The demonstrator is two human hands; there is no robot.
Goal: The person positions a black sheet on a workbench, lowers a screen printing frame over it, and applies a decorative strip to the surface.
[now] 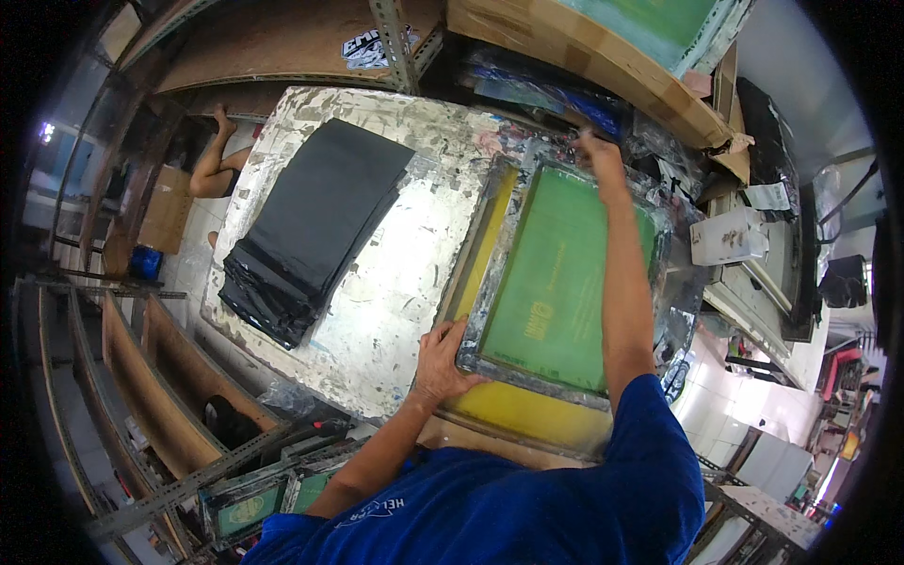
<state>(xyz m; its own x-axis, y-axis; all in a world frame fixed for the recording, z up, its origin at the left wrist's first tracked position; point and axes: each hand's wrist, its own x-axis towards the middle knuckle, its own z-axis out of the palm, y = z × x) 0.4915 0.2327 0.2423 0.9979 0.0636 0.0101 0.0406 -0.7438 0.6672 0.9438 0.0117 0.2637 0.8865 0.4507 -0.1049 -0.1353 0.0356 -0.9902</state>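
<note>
At green screen (556,282), far edge, right hand (593,146) perhaps curled

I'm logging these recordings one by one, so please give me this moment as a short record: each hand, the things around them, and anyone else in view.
Left hand: at near-left corner of green screen-printing frame
Right hand: near frame's far edge; blurred, contact unclear
Under frame: yellow screen, partly covered
Left of frames: stacked black sheets
Surface: stained white table
Right side: white box
Other person: bare limb, upper left
</note>
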